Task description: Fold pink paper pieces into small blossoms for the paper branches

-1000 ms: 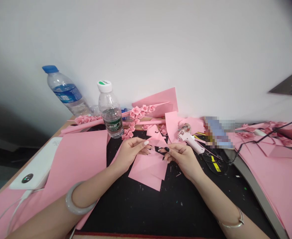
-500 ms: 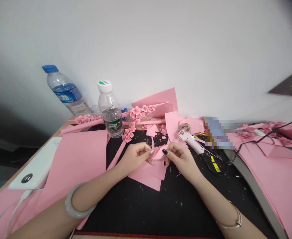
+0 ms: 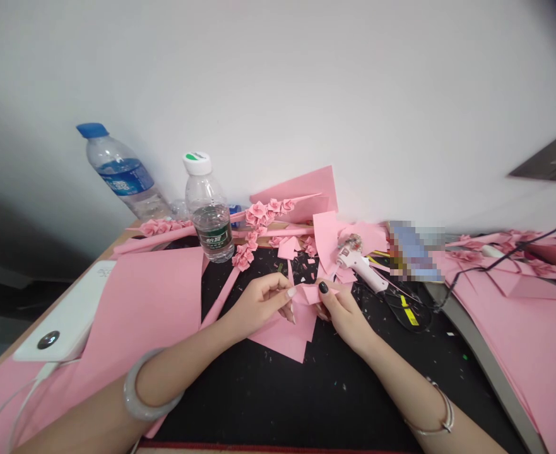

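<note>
Between my hands is a small folded piece of pink paper [image 3: 312, 294], held above the black mat [image 3: 278, 397]. My left hand [image 3: 263, 304] pinches its left end between thumb and fingers. The thumb of my right hand [image 3: 341, 310] presses on its right part, with the fingers curled behind and partly hidden. Below lie flat pink paper sheets [image 3: 287, 334]. Just beyond my hands are small pink scraps and a white glue gun [image 3: 365, 271], lying on its side.
Two water bottles [image 3: 214, 230] [image 3: 129, 173] stand at the back left. Pink paper flowers on stems [image 3: 259, 214] lie near the wall. A white power bank [image 3: 67, 315] rests on the left, a pixelated phone-like object [image 3: 413, 249] at the back right, pink sheets [image 3: 509, 328] on the right.
The small paper has turned and lies more level between my fingers. My right hand has shifted its grip, its thumb now on the front of the paper. The view has moved slightly.
</note>
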### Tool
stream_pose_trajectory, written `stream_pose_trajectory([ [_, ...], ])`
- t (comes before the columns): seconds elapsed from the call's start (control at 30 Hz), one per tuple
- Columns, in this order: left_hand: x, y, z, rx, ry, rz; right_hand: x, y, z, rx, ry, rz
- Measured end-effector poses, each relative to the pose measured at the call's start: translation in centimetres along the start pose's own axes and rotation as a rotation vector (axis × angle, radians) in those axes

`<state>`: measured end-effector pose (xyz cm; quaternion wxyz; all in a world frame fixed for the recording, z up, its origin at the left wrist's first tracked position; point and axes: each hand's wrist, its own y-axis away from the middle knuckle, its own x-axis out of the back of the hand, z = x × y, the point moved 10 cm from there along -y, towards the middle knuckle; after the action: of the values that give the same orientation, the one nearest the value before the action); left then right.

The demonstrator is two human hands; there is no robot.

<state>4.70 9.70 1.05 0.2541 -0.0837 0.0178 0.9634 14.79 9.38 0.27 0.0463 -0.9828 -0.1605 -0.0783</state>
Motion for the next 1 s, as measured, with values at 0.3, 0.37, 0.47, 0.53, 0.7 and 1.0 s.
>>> stream_pose_trajectory([
  [0.3, -0.9, 0.0, -1.0, 0.06, 0.158, -0.045, 0.7, 0.5, -0.7, 0.047, -0.072, 0.166],
  [0.37, -1.1, 0.0, -1.3, 0.077, 0.179, -0.065, 1.1, 0.7, -1.1, 0.069, -0.034, 0.211],
  [0.47, -1.4, 0.1, -1.7, 0.092, 0.136, -0.083, 1.2, 0.8, -1.2, 0.078, -0.031, 0.227],
  [0.53, -1.2, 0.1, -1.7, 0.088, 0.084, -0.059, 0.9, 0.8, -1.1, 0.063, -0.052, 0.198],
  [0.7, -0.2, 0.2, -0.8, 0.025, -0.002, 0.052, -0.2, 0.8, -0.8, 0.047, -0.061, 0.108],
  [1.0, -0.4, 0.8, 0.0, -0.05, -0.245, 0.059, -1.7, 0.9, -2.8, 0.09, 0.173, -0.07],
])
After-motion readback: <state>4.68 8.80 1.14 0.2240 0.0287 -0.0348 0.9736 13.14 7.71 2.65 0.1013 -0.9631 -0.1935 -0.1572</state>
